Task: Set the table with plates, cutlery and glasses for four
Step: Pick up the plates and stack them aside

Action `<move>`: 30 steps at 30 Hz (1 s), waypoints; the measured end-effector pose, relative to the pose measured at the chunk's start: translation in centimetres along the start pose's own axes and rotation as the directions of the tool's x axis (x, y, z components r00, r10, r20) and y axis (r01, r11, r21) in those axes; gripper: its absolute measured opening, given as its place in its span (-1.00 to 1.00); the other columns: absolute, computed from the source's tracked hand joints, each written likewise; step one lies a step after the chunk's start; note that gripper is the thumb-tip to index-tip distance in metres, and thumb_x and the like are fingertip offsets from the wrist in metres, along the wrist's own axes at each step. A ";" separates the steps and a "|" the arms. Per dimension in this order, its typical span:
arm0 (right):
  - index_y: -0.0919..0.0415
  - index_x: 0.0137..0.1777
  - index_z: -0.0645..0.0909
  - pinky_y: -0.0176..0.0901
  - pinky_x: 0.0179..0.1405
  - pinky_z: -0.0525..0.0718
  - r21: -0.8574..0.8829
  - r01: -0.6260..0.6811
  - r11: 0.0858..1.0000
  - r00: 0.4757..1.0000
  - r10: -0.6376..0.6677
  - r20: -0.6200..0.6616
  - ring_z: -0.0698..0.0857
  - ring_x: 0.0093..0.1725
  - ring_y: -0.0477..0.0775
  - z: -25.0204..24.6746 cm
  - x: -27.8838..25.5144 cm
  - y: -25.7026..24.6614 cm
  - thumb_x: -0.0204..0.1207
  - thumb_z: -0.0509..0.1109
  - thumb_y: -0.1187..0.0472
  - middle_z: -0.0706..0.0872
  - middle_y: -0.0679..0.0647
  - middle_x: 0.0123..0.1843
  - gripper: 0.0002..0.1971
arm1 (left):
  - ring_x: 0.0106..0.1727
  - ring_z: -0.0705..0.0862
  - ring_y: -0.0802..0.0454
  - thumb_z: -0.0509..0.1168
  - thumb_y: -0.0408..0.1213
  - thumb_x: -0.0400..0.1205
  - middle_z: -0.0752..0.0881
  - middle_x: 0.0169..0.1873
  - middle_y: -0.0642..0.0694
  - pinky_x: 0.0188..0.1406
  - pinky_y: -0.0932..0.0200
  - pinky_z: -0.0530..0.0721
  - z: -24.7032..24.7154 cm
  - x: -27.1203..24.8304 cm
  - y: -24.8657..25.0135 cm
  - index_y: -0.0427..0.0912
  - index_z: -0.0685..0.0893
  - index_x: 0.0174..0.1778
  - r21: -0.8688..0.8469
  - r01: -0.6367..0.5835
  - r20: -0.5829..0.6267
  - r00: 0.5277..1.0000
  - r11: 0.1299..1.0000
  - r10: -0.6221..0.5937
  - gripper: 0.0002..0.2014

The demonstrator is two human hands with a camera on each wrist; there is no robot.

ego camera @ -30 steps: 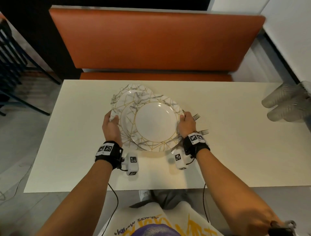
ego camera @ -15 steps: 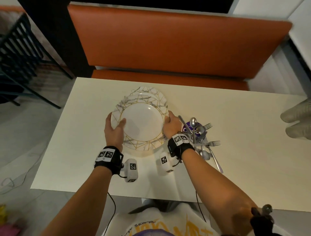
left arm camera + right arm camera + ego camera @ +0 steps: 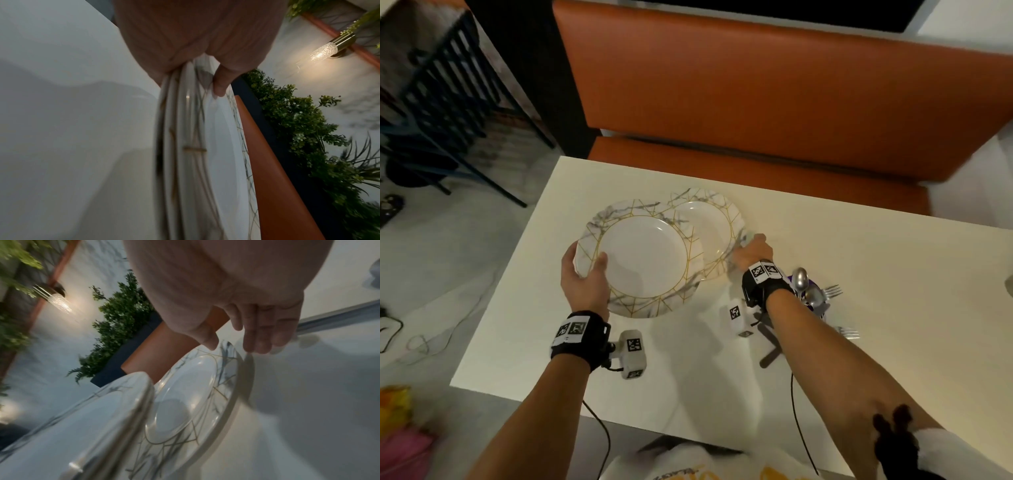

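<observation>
My left hand [image 3: 589, 270] grips the left rim of a stack of marble-and-gold plates [image 3: 643, 260], thumb on top. The left wrist view shows several rims of the stack [image 3: 218, 146] held in the hand [image 3: 191, 73]. One more plate [image 3: 717, 226] lies on the white table [image 3: 893, 308], partly under the stack's right edge. My right hand [image 3: 751, 245] is at that plate's right rim. In the right wrist view its thumb tip touches the rim of the plate [image 3: 185, 394] and its straight fingers [image 3: 257, 344] reach the tabletop beside it. A purple cutlery holder [image 3: 811, 298] with spoons and forks stands behind my right wrist.
A loose fork [image 3: 847, 332] lies on the table right of my forearm. An orange bench [image 3: 756, 85] runs along the table's far side. A dark metal frame [image 3: 448, 102] stands on the floor to the left. The table's left edge is close to the stack.
My left hand has carried the stack to the left, uncovering one plate on the table. My right hand has left the stack's rim and is now at that plate's rim.
</observation>
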State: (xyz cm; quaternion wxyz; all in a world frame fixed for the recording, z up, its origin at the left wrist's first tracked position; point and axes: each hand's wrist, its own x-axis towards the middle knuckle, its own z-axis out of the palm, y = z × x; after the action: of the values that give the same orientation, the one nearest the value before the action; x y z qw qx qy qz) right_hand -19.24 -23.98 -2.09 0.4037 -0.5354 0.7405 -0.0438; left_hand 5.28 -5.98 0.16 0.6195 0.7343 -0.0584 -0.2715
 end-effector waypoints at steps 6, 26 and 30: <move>0.29 0.52 0.37 -0.10 -0.01 0.62 0.105 0.001 0.994 1.000 0.001 -0.019 0.71 0.26 0.29 1.2 1.7 0.2 0.62 0.44 0.19 0.65 0.29 0.39 -0.47 | 0.30 0.78 0.03 0.49 -0.28 0.66 0.77 0.34 -0.04 0.34 -0.05 0.77 0.3 1.2 -0.1 0.08 0.55 0.59 -0.040 0.001 -0.030 1.000 0.999 -0.002 -0.44; 0.13 0.36 0.59 -0.04 0.00 0.63 0.397 0.274 0.876 0.859 -0.037 -0.511 0.66 0.05 0.16 -11.7 -1.8 3.5 0.70 0.27 0.23 0.73 0.14 0.15 -0.73 | 0.30 0.77 0.09 0.46 -0.26 0.65 0.77 0.32 0.03 0.34 0.01 0.77 2.1 0.6 3.7 0.12 0.61 0.52 0.015 -0.171 0.087 0.982 0.985 0.169 -0.51; 0.11 0.32 0.64 0.02 0.09 0.69 0.415 0.322 0.851 0.855 -0.073 -0.513 0.68 0.11 0.17 -13.2 -3.0 4.9 0.64 0.30 0.22 0.74 0.08 0.14 -0.72 | 0.33 0.76 0.09 0.45 -0.23 0.66 0.75 0.35 0.06 0.26 0.09 0.78 2.7 -1.0 3.2 0.17 0.62 0.50 -0.003 -0.160 0.176 0.972 0.987 0.158 -0.52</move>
State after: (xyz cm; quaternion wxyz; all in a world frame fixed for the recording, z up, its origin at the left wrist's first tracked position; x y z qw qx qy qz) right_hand -31.19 -24.26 6.01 0.3223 -0.4641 0.7203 -0.4024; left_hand 3.95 -8.66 3.26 0.6274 0.7040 -0.1730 -0.2843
